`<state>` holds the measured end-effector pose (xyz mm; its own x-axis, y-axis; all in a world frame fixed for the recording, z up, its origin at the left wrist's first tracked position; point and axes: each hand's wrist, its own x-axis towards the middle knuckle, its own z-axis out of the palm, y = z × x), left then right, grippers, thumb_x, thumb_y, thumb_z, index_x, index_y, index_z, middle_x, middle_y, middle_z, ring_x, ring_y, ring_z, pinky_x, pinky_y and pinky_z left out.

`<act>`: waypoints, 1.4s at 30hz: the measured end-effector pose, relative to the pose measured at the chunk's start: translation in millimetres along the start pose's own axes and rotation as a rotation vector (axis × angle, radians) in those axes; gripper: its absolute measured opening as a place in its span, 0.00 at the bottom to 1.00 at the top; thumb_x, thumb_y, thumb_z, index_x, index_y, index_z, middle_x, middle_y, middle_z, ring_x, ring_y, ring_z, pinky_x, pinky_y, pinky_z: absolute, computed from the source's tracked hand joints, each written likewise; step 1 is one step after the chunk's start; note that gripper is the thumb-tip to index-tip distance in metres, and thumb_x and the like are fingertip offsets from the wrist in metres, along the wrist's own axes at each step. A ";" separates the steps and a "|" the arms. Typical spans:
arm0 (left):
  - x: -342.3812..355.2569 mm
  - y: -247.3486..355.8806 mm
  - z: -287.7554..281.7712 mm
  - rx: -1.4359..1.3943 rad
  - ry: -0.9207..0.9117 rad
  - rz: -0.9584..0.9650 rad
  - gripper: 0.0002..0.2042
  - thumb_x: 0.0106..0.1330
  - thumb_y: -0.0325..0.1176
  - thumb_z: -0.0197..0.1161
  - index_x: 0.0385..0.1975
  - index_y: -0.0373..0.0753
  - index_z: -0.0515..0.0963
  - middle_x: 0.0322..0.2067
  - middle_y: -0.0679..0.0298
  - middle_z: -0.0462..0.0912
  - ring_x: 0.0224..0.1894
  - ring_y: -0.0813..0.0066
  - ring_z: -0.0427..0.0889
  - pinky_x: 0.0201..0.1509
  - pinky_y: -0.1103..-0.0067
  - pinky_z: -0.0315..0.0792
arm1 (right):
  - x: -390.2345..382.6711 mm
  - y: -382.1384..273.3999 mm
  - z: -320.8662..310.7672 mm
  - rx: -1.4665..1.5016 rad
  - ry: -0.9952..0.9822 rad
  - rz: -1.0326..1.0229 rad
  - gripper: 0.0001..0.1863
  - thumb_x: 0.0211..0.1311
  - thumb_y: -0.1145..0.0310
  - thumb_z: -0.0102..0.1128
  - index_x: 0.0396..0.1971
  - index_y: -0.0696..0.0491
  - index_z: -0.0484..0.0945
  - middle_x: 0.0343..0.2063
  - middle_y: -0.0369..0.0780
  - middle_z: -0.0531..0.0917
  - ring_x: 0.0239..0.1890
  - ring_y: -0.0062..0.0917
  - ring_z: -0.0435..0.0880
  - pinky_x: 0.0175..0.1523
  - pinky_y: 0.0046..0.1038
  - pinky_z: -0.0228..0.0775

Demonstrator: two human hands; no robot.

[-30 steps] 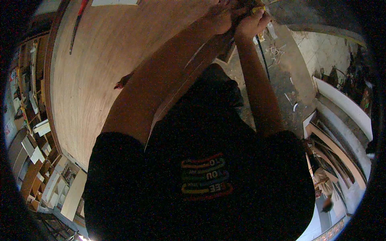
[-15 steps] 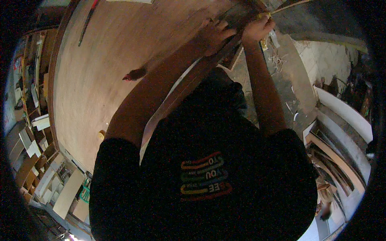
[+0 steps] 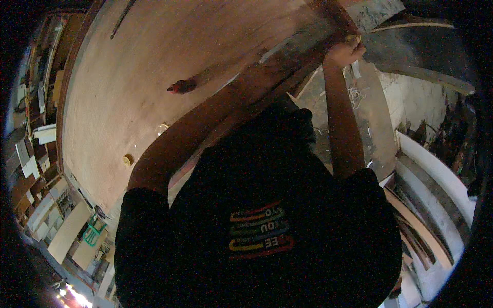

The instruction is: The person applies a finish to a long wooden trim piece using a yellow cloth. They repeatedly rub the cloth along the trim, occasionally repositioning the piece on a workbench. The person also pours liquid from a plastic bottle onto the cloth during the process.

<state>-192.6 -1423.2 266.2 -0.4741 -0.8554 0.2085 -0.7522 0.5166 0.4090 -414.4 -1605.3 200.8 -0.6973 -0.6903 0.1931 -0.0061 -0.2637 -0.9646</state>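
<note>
Curled and closed, my right hand (image 3: 343,53) pinches a small yellow item (image 3: 353,38) at its fingertips, in the upper right of the frame. Only part of this item is exposed, so I cannot tell its kind. It is located at the corner of a large wood-faced board (image 3: 113,102), where two dark brown edges meet.

My left hand (image 3: 259,77) is positioned at upper centre, over the near edge of the board. It is dim and blurred; I cannot tell whether its fingers are spread or pressed together, nor whether they hold anything. My left forearm crosses the board diagonally.

Items on the board surface: a dark rod (image 3: 122,19) at upper left; a dark object with a red tip (image 3: 181,87), left of my left hand; a clear ring (image 3: 163,128), close to my left forearm; a yellow roll (image 3: 128,159), just beside my left arm, lower in the frame.

Surroundings: a grey panel (image 3: 418,49) occupies the upper right, beyond my right hand. A tangle of white strands (image 3: 355,96) lies on the floor, right of my right forearm. A green chair (image 3: 92,233) is at lower left.
</note>
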 end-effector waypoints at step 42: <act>27.9 -16.9 19.7 0.128 -0.215 0.082 0.27 0.77 0.36 0.44 0.76 0.46 0.59 0.78 0.56 0.57 0.79 0.60 0.56 0.82 0.53 0.42 | -9.8 -14.0 8.1 -0.057 -0.058 -0.150 0.14 0.77 0.60 0.51 0.40 0.58 0.72 0.39 0.39 0.73 0.41 0.27 0.72 0.46 0.32 0.67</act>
<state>-202.1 -1455.1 247.7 -0.6122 -0.7898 0.0373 -0.7523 0.5963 0.2801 -401.7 -1600.3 213.9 -0.6430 -0.6842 0.3443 -0.1491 -0.3290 -0.9325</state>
